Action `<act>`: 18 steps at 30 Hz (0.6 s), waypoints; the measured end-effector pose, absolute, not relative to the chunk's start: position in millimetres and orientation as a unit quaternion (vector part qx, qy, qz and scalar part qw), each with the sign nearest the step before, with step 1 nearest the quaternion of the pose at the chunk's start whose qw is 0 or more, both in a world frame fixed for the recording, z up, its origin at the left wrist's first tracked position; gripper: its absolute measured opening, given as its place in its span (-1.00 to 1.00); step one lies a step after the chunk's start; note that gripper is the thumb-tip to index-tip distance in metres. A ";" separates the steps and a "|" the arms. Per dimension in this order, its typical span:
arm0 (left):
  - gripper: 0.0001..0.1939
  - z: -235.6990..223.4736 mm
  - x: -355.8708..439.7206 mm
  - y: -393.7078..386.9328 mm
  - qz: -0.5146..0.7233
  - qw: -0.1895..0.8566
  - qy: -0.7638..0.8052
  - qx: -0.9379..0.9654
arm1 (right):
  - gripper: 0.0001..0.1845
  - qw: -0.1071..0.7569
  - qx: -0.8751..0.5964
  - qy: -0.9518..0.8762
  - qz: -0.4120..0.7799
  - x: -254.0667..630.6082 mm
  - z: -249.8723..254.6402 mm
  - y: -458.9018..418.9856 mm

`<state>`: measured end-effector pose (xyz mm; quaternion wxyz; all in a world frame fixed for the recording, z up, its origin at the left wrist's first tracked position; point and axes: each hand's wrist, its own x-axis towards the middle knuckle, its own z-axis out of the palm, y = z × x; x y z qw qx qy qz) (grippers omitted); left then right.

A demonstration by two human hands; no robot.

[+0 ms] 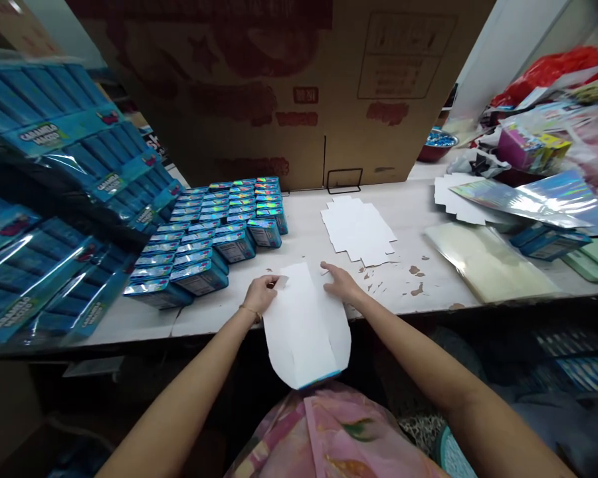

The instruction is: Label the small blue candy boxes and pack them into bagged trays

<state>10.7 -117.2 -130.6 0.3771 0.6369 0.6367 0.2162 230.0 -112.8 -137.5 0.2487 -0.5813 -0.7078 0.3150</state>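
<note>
A white cardboard blank (306,325), its plain side up, lies partly over the table's front edge and partly above my lap. A strip of blue print shows along its near end. My left hand (262,293) pinches a small flap on the blank's left side between thumb and fingers. On the opposite side, my right hand (341,282) has its fingers curled around the right edge of the same blank. Beyond my hands, more flat white blanks (359,229) lie on the table. Small blue boxes (194,272) stand in close rows to the left of my left hand.
Plastic-wrapped blue display boxes (54,146) are stacked at the left. A large brown carton (279,99) stands upright along the back. On the right lie a stack of clear plastic sheets (488,262), shiny holographic sheets (543,199) and a bowl of blue pieces (436,141).
</note>
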 end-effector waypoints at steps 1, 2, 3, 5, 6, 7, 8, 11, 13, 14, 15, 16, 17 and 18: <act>-0.61 -131.2 11.0 -124.3 0.202 0.340 0.633 0.666 | -0.31 0.235 -0.581 -0.713 0.314 229.6 -135.2 -117.9; -0.64 -129.9 12.1 -130.2 0.177 0.300 0.627 0.697 | -0.31 0.217 -0.579 -0.723 0.308 228.3 -131.5 -121.3; -0.67 -127.2 14.3 -134.8 0.146 0.267 0.617 0.726 | -0.32 0.198 -0.572 -0.738 0.299 226.1 -127.0 -123.2; -0.71 -119.4 20.6 -141.2 0.076 0.238 0.594 0.765 | -0.34 0.168 -0.545 -0.774 0.276 220.3 -117.9 -124.5; -0.72 -115.4 24.0 -143.4 0.048 0.238 0.584 0.775 | -0.33 0.160 -0.528 -0.789 0.270 217.5 -114.4 -124.8; -0.73 -112.2 27.1 -145.1 0.028 0.244 0.575 0.780 | -0.31 0.156 -0.512 -0.800 0.270 215.3 -112.0 -125.3; -0.72 -110.0 29.3 -146.2 0.020 0.252 0.570 0.782 | -0.29 0.155 -0.502 -0.804 0.277 213.9 -110.6 -125.8; -0.71 -109.0 29.1 -142.7 0.040 0.271 0.581 0.766 | -0.27 0.167 -0.523 -0.773 0.316 213.8 -110.7 -126.2; -0.71 -109.9 24.4 -132.9 0.061 0.263 0.596 0.757 | -0.29 0.195 -0.549 -0.741 0.334 214.2 -111.7 -123.8; -0.71 -109.9 21.8 -126.5 0.065 0.247 0.594 0.763 | -0.29 0.214 -0.557 -0.727 0.339 213.7 -112.0 -122.0; -0.72 -109.5 19.6 -120.0 0.061 0.225 0.584 0.778 | -0.28 0.234 -0.560 -0.717 0.341 212.7 -112.5 -120.3; -0.72 -108.8 18.2 -114.4 0.050 0.201 0.565 0.798 | -0.27 0.251 -0.562 -0.711 0.340 211.2 -113.1 -119.1; -0.73 -108.0 17.9 -110.4 0.032 0.181 0.542 0.820 | -0.25 0.262 -0.564 -0.708 0.336 209.4 -114.0 -118.8; -0.74 -107.1 18.6 -108.6 0.013 0.167 0.521 0.837 | -0.25 0.262 -0.566 -0.708 0.331 207.7 -115.1 -119.7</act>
